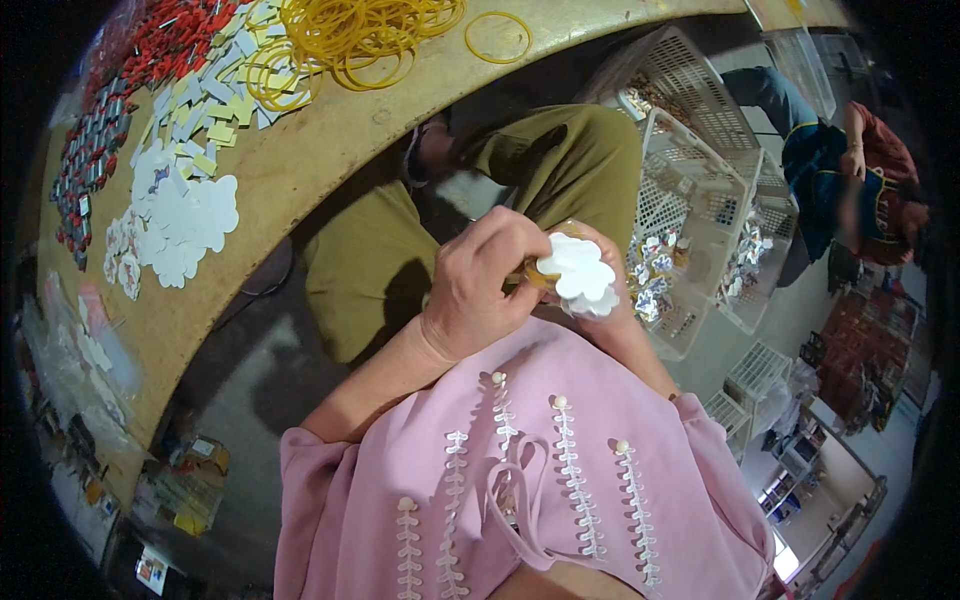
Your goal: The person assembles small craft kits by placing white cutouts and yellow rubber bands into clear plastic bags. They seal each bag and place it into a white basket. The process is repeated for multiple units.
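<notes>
Above my lap, my right hand (612, 262) is closed around a small stack of white scallop-edged card cutouts (578, 268), with their flat faces turned up. My left hand (488, 285) is beside the stack, its fingers curled and pinched at the near edge. Between those fingertips and the cutouts shows a bit of yellow rubber band (540, 274); how far it goes round the stack is hidden by the hands.
On the wooden table (300, 170) lie a heap of yellow rubber bands (350, 35), pale card slips (215, 110), more white cutouts (190, 220) and red-and-grey small parts (95, 145). Plastic crates (690, 190) stand on the right, near another seated person (835, 160).
</notes>
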Demonstrator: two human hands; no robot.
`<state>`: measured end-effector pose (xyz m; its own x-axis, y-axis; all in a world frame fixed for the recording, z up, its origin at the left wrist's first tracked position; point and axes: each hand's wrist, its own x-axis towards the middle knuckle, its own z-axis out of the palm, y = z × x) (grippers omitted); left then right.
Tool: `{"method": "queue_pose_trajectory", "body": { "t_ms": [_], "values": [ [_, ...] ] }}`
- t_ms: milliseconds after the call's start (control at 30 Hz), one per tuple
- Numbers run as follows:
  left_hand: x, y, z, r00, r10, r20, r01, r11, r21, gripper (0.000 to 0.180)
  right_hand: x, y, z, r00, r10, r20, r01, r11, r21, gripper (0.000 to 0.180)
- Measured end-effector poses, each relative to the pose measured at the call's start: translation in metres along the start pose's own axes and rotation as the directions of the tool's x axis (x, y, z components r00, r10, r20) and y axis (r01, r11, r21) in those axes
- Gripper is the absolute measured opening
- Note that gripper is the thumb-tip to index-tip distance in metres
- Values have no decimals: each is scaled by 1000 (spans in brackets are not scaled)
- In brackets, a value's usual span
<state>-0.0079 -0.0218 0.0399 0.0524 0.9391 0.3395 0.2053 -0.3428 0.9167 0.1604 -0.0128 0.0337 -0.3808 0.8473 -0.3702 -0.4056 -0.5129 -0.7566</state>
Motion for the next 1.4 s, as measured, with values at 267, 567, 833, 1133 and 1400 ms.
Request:
{"method": "queue_pose_trajectory", "body": {
  "t_ms": [267,567,833,1133,1400],
  "values": [
    [-12,-11,4,736,-575,358,594,295,-749,27,-31,-21,6,990,117,-72,-133,950,-282,6],
    [-4,-8,-7,747,-556,365,541,188,-820,32,-43,-37,22,995,-95,-21,65,813,-579,3],
    [-13,-26,-4,656,-622,428,491,-78,-867,17,-43,-43,27,975,-192,113,209,613,-762,2],
    [-1,-8,-7,719,-573,394,614,257,-746,27,-45,-41,22,998,-9,-56,-20,863,-504,5],
    [-6,-20,-11,703,-587,402,579,143,-803,33,-37,-54,8,973,189,-134,-204,973,-112,12]
  ]
}}
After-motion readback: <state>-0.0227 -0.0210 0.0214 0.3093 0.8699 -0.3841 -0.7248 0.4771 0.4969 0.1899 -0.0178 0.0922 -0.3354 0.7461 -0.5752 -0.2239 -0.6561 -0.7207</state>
